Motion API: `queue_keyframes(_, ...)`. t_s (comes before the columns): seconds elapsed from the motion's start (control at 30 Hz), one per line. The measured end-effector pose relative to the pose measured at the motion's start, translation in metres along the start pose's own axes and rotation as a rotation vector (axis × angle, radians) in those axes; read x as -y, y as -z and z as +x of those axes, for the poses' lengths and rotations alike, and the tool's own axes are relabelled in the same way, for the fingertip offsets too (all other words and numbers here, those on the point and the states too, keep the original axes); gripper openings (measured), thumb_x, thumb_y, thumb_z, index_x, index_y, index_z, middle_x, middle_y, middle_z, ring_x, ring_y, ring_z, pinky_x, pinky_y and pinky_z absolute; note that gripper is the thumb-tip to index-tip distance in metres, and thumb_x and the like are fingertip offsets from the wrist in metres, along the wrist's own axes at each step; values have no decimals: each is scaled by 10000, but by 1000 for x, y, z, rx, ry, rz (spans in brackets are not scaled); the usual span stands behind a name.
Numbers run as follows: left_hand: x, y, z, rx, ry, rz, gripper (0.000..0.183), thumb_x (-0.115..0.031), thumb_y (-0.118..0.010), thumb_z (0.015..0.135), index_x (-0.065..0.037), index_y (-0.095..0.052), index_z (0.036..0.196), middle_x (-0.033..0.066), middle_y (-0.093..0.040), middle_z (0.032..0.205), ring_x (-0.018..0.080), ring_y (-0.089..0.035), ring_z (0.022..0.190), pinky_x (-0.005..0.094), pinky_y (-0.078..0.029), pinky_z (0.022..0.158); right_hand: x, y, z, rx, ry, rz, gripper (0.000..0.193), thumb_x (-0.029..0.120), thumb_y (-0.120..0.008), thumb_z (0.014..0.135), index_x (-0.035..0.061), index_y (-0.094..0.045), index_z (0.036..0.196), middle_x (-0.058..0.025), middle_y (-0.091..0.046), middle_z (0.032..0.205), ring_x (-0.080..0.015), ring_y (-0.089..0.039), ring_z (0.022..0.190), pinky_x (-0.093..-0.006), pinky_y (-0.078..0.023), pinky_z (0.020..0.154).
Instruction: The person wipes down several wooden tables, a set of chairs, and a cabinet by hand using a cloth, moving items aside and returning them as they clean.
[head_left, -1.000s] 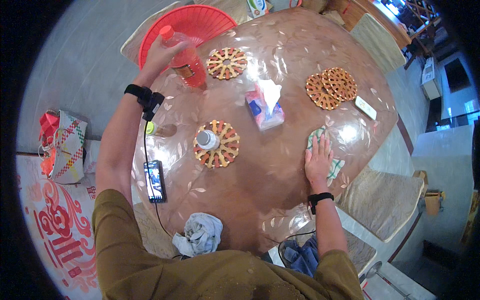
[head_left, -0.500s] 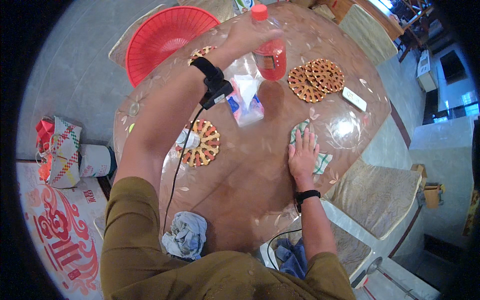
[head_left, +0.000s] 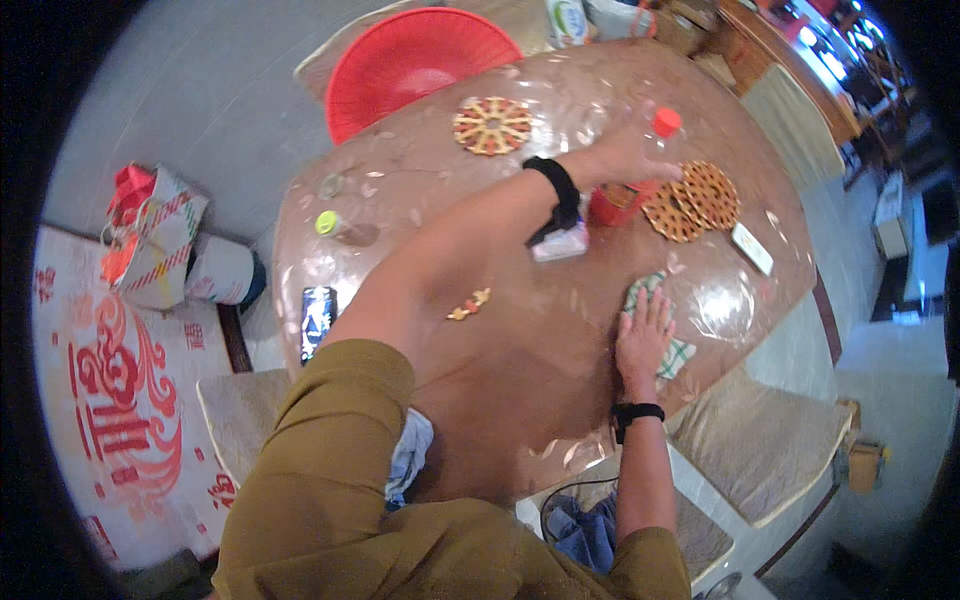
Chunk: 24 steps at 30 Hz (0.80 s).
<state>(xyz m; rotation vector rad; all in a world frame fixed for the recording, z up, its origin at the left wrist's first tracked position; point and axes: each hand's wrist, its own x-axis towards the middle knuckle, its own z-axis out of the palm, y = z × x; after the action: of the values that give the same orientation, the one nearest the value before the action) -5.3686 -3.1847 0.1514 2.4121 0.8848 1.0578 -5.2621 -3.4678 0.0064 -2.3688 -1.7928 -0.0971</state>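
Observation:
My left hand (head_left: pixel 622 156) reaches across the table and is closed round the upper part of a clear plastic bottle (head_left: pixel 614 207) with red liquid and a red cap. In the picture the bottle leans to the right; whether its base touches the table I cannot tell. Just right of it lie overlapping round wooden trivets (head_left: pixel 708 196). Flat on a green-and-white checked cloth (head_left: pixel 677 357), my right hand (head_left: pixel 645 335) has its fingers stretched out. Partly behind my left wrist is a tissue pack (head_left: pixel 561 246).
A red plastic basket (head_left: pixel 425 80) is beyond the far left table edge. Another trivet (head_left: pixel 493 126), a lime-capped jar (head_left: pixel 328 224), a phone (head_left: pixel 318 318) and a white box-shaped object (head_left: pixel 752 249) are on the table. A grey-blue cloth (head_left: pixel 408 458) lies near my body.
My left hand has carried the bottle rightward, up to the trivets. The view has shifted, bringing the phone and lime-capped jar into sight. My right hand stays on the cloth.

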Motion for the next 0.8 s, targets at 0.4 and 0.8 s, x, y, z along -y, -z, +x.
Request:
queue_keyframes(0.4, -15, 238, -234, 277, 258, 39, 621, -250, -619, 873, -23, -384, 1400, 211, -459, 1371, 340, -441, 1276, 425, -336, 1079, 97, 31, -95, 197, 372, 245, 543, 173, -563, 879, 99, -438, 1402, -144, -332, 1508, -337, -272, 1408, -498, -225, 1118)
queue_keyframes(0.8, -42, 192, -432, 402, 815, 151, 583, -9, -506, 813, 22, -381, 1382, 280, -254, 1476, 441, -259, 1375, 543, -297, 1077, 269, 44, 137, 250, 646, 849, 308, 102, -507, 946, 54, -565, 1244, -211, -578, 1248, -364, -508, 1222, -411, -378, 1053)
